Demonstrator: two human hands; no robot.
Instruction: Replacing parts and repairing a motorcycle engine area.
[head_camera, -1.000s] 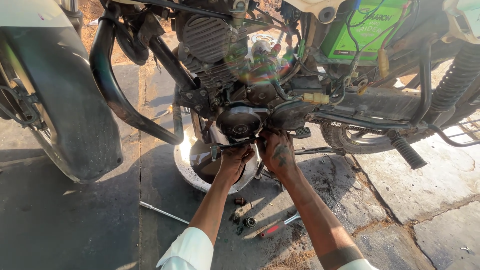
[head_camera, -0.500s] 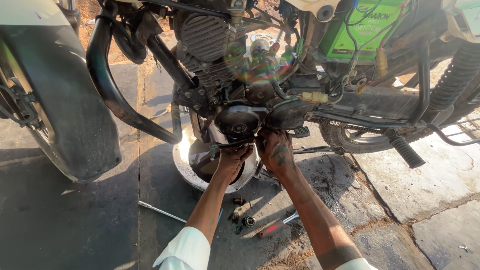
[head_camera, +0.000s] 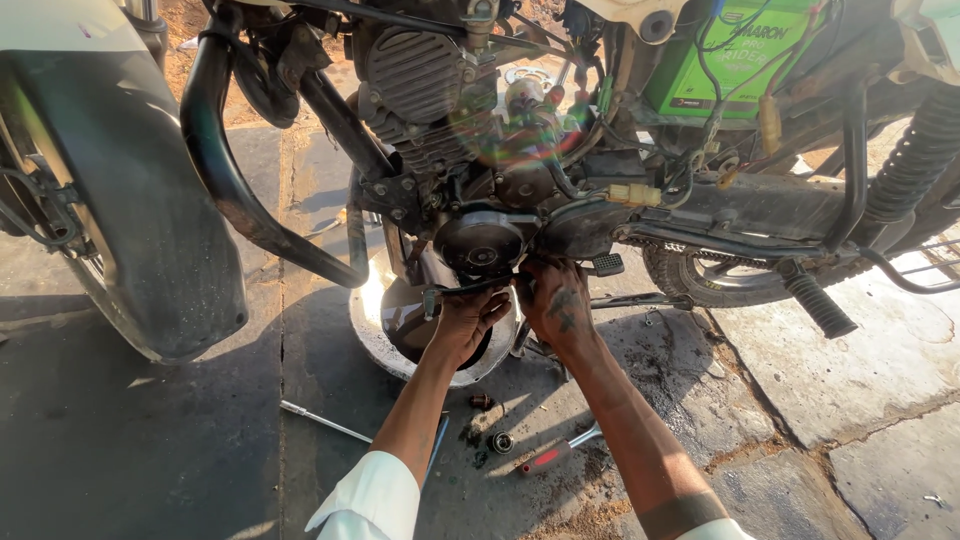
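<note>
Head view looked down on the black motorcycle (head_camera: 560, 180), parked on the grey stone-slab floor (head_camera: 150, 440) with its dark finned engine (head_camera: 430, 90) above my arms. Under the engine sat a round, shallow metal drain pan (head_camera: 375, 335), holding dark oil as far as I could judge. My left hand (head_camera: 465, 320) was curled around a long, thin metal wrench (head_camera: 465, 287), pressed up at the underside of the round black engine side cover (head_camera: 480, 245). My right hand (head_camera: 555, 305) was cupped against the casing just beside it, fingers tucked out of sight, so I could not tell whether it held anything.

The wrench lay nearly level, its long axis running left to right across the picture, one end pointing toward the front wheel and the other toward my right hand.

I judged the risks plainly: greasy fingers could let the wrench slip off the fitting and round it, or bang my knuckles on the casing. A freed small part could drop into the pan. The red-handled screwdriver (head_camera: 555, 455) and small loose metal parts (head_camera: 495, 440) lay on the floor near my forearms, easy to scatter.
</note>
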